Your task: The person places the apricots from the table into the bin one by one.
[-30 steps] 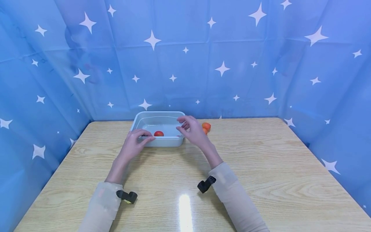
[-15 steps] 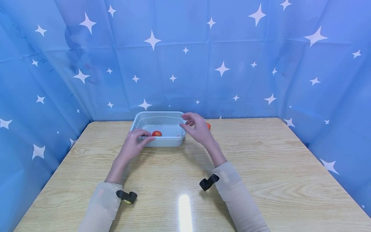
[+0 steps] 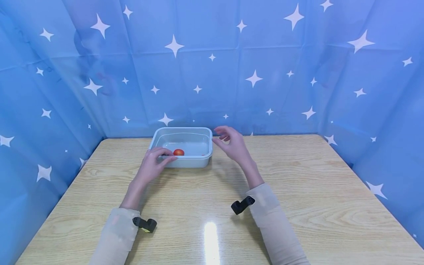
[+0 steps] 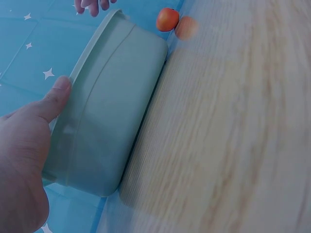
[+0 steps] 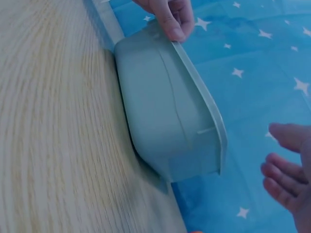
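A pale blue-green plastic tub (image 3: 195, 162) with rounded corners stands at the back of the table. My left hand (image 3: 155, 160) pinches its rim at the front left corner, thumb outside and fingers over the inside; the left wrist view shows the thumb (image 4: 58, 94) along the rim. Inside the tub, behind the front wall, sits a red, tomato-like round fruit (image 3: 179, 152). My right hand (image 3: 233, 145) hovers just right of the tub, fingers loosely bent and holding nothing. An orange-red round fruit (image 4: 167, 19) lies by the tub's far end, hidden behind my right hand in the head view.
The wooden table (image 3: 314, 191) spreads in front and to both sides. A blue curtain with white stars (image 3: 212, 73) hangs close behind the tub and down both sides. A paler orange patch (image 4: 187, 28) shows on the tabletop beside the outer fruit.
My right hand has moved right, from over the tub's right end to beside it, now covering the fruit there. The red fruit inside has shifted slightly left. My left hand stays put.
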{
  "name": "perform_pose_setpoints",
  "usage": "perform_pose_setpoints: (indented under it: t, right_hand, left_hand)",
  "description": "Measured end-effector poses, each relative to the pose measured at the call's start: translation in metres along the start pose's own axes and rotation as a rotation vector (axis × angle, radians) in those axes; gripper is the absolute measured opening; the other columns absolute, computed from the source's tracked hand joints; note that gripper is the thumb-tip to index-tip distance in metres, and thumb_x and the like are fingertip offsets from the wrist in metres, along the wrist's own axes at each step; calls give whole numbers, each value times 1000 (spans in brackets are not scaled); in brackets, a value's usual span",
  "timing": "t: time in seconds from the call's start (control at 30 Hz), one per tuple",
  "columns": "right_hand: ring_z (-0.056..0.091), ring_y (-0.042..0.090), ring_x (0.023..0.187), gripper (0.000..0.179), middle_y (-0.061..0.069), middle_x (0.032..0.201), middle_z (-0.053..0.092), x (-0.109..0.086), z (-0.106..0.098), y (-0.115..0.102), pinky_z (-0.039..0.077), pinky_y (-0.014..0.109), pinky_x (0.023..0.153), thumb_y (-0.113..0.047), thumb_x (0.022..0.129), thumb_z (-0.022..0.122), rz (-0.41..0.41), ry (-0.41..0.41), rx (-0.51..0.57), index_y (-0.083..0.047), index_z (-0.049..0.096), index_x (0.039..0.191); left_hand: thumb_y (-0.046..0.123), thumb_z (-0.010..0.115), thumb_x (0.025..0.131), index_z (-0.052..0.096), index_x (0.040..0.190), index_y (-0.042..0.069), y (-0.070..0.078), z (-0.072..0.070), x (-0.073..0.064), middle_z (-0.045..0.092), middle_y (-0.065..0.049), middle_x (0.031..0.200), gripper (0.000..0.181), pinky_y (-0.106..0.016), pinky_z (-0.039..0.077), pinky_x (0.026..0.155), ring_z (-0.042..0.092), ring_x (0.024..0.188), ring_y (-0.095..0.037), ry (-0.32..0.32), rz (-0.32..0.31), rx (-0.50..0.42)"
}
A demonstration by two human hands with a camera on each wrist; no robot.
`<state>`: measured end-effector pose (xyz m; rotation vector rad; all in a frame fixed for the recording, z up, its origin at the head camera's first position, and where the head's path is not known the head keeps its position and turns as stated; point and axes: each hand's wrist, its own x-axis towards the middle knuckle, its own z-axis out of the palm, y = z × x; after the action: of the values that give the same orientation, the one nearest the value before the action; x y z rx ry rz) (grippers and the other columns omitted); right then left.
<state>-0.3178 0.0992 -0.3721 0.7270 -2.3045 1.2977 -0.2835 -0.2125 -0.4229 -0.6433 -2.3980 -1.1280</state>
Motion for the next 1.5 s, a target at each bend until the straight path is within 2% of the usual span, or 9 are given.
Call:
perform_pose_setpoints:
  t: [0.17, 0.5, 0.83, 1.1, 1.33, 1.5]
  right_hand:
    - [65, 29, 94, 36, 15, 114, 69, 0, -3, 7, 54, 41, 84, -15, 91, 78, 51, -4, -23, -1, 66, 122]
    - [61, 35, 106, 42, 14, 122, 65, -4, -7, 22, 50, 49, 92, -21, 94, 75, 147, -50, -1, -1, 63, 128]
    - [58, 30, 110, 44, 15, 124, 62, -10, -10, 37, 47, 50, 99, -23, 94, 75, 229, -78, -23, -2, 62, 131]
    - [58, 42, 117, 45, 20, 129, 60, -15, -8, 51, 47, 51, 100, -21, 93, 76, 269, -118, -40, -4, 61, 133]
    - [58, 37, 110, 48, 24, 132, 58, -17, -6, 56, 47, 45, 95, -18, 93, 75, 271, -162, -68, -5, 60, 136]
    - [56, 36, 117, 46, 21, 134, 59, -19, -5, 57, 44, 48, 100, -17, 93, 74, 257, -186, -106, -4, 61, 136]
  left_hand:
    - [21, 79, 90, 76, 95, 10, 0, 0, 1, 73, -2, 95, 12, -44, 44, 94, 63, 100, -23, 1, 3, 3]
    - [20, 80, 88, 76, 95, 10, -1, 1, 1, 74, -2, 94, 13, -47, 36, 99, 62, 101, -25, 9, -1, 4]
    - [20, 80, 89, 76, 95, 10, 0, 0, 1, 74, -2, 95, 13, -48, 36, 99, 62, 101, -25, 5, 1, 7]
    - [19, 80, 89, 76, 94, 10, 1, 1, 1, 73, -2, 93, 12, -49, 36, 99, 62, 101, -25, 9, 4, 7]
    - [19, 80, 89, 75, 94, 10, 2, 0, 0, 73, -2, 93, 12, -49, 35, 99, 62, 101, -25, 7, -5, 4]
    - [20, 80, 89, 75, 95, 9, 2, 0, 1, 73, -3, 94, 12, -48, 35, 99, 62, 101, -25, 5, -12, 6]
